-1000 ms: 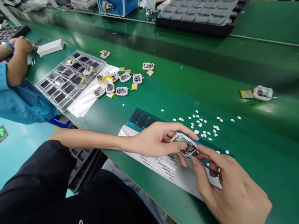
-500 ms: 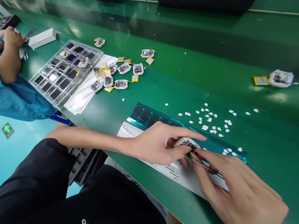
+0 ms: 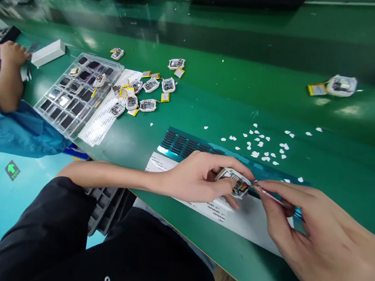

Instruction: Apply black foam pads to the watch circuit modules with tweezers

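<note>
My left hand (image 3: 199, 179) is closed around a white watch case (image 3: 241, 187), whose open side shows the electronics inside. The thumb lies over part of the case. In my right hand (image 3: 311, 227), thumb and fingers pinch thin metal tweezers (image 3: 272, 196), with their tip close to the case's right edge; whether it touches I cannot tell. Beneath both hands lies a white printed sheet (image 3: 259, 223). Behind it is a blue-green film strip (image 3: 172, 151) bearing rows of black adhesive pieces, partly hidden by my left hand.
Small white round pieces (image 3: 255, 154) are scattered behind the strip. Several open watch cases with yellow-edged batteries (image 3: 148, 105) lie left; another case (image 3: 341, 86) is at far right. A clear compartment tray (image 3: 69, 135) stands near a co-worker's folded arms (image 3: 12, 69).
My right hand has drawn back to the right, away from the watch case, with the tweezers. More of the electronics now shows. My left hand keeps its hold; the view has shifted slightly.
</note>
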A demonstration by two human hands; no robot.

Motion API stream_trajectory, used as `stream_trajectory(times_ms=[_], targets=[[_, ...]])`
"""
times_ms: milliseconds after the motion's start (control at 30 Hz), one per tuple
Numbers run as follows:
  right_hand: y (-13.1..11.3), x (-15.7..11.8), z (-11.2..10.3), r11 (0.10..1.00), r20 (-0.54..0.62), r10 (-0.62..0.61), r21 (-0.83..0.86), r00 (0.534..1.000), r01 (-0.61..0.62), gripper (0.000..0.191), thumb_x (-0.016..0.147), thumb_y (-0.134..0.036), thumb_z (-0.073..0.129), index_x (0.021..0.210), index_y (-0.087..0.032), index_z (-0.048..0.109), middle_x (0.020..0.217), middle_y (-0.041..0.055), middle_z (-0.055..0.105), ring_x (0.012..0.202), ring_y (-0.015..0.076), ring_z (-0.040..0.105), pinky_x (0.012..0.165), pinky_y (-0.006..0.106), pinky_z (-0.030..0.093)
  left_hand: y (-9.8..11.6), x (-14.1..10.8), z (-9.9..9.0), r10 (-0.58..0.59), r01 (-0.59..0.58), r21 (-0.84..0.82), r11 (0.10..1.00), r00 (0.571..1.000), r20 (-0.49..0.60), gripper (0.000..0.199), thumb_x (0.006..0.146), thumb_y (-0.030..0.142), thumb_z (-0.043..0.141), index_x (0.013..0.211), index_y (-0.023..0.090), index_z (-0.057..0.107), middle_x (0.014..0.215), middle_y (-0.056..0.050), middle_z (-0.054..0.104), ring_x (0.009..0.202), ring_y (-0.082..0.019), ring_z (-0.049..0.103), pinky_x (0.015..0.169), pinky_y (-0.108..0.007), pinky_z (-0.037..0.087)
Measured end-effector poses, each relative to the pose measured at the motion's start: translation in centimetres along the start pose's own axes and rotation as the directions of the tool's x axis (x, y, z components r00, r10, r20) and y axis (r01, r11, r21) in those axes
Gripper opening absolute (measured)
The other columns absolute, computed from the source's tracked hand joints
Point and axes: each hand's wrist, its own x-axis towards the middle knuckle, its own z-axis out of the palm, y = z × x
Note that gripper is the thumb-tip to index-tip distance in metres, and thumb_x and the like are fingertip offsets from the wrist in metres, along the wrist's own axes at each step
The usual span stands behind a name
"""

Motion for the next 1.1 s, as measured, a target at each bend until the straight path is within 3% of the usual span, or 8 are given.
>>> stream_trajectory(times_ms=[233,367,533,633,700,867,967,1100], targets=[[0.4,-0.5,0.5,0.998,-0.011,-0.044,0.033,0.999,0.044,0.034,0.092,-0.006,0.068,0.116,-0.030,0.067,0.097,-0.0072,0.079,0.084,0.0103,0.074,0.072,0.025,0.055,0.5,0.2,0.0,-0.089,0.108,-0.215,0.970,0.991,0.099,0.013,0.094,0.009,0.053,0.103,0.015,0.060,0.085,-0.002,0.069,0.064,-0.014,0.077,0.066,-0.025,0.061],[0.6,-0.8,0.6,0.997,-0.016,-0.080,-0.012,0.997,0.080,0.041,0.092,-0.008,0.068,0.127,-0.028,0.066,0.094,-0.0058,0.079,0.079,0.0109,0.074,0.069,0.024,0.055,0.9,0.1,-0.1,-0.120,0.141,-0.205,0.969,0.987,0.110,0.013,0.096,0.008,0.053,0.103,0.015,0.059,0.081,-0.001,0.069,0.062,-0.014,0.076,0.064,-0.024,0.059],[0.7,-0.4,0.7,0.990,-0.026,-0.009,-0.140,1.000,0.006,0.041,0.091,-0.006,0.067,0.129,-0.021,0.066,0.089,-0.0011,0.077,0.075,0.0140,0.072,0.066,0.026,0.053,1.4,0.0,-0.2,-0.114,0.135,-0.216,0.967,0.988,0.108,0.016,0.095,0.007,0.052,0.107,0.016,0.060,0.084,-0.001,0.071,0.065,-0.014,0.076,0.070,-0.026,0.060],[0.7,-0.2,0.5,0.990,0.002,-0.083,-0.115,0.997,0.083,0.039,0.092,-0.011,0.071,0.129,-0.020,0.066,0.100,0.0002,0.079,0.082,0.0127,0.072,0.072,0.024,0.054,1.3,0.0,-0.3,-0.123,0.142,-0.221,0.965,0.988,0.096,0.016,0.096,0.008,0.051,0.107,0.018,0.054,0.079,0.001,0.068,0.064,-0.014,0.076,0.068,-0.026,0.060],[0.7,-0.2,0.1,0.990,0.029,-0.119,-0.071,0.992,0.121,0.043,0.091,-0.010,0.072,0.132,-0.022,0.064,0.104,0.0002,0.079,0.087,0.0129,0.073,0.077,0.025,0.054,1.2,0.1,-0.3,-0.114,0.131,-0.202,0.971,0.989,0.093,0.015,0.097,0.008,0.050,0.108,0.019,0.051,0.074,0.003,0.065,0.064,-0.015,0.077,0.065,-0.024,0.059],[0.8,-0.8,-1.2,0.998,0.179,-0.068,0.007,0.981,0.068,0.061,0.097,-0.012,0.063,0.153,-0.033,0.049,0.117,0.0004,0.077,0.095,0.0172,0.073,0.086,0.033,0.056,0.7,0.1,-0.1,-0.053,0.056,-0.088,0.995,0.998,0.035,0.012,0.098,0.012,0.051,0.106,0.021,0.048,0.074,0.003,0.064,0.067,-0.016,0.078,0.057,-0.020,0.052],[0.7,-1.0,-1.0,0.993,0.154,-0.115,-0.019,0.981,0.120,0.072,0.097,-0.011,0.062,0.160,-0.035,0.038,0.116,-0.0007,0.078,0.088,0.0174,0.074,0.075,0.033,0.058,0.5,-0.1,-0.1,-0.017,0.017,0.036,0.999,1.000,-0.010,0.014,0.095,0.014,0.053,0.106,0.022,0.047,0.070,0.004,0.063,0.066,-0.016,0.077,0.050,-0.019,0.045],[0.6,-0.9,-0.1,0.962,0.038,-0.231,-0.138,0.972,0.234,0.077,0.092,-0.007,0.067,0.161,-0.023,0.038,0.102,-0.0011,0.080,0.071,0.0139,0.071,0.055,0.029,0.051,0.3,-0.5,0.1,0.037,-0.033,0.225,0.974,0.999,-0.012,0.018,0.091,0.017,0.054,0.107,0.023,0.045,0.067,0.006,0.061,0.057,-0.011,0.066,0.048,-0.020,0.041]])
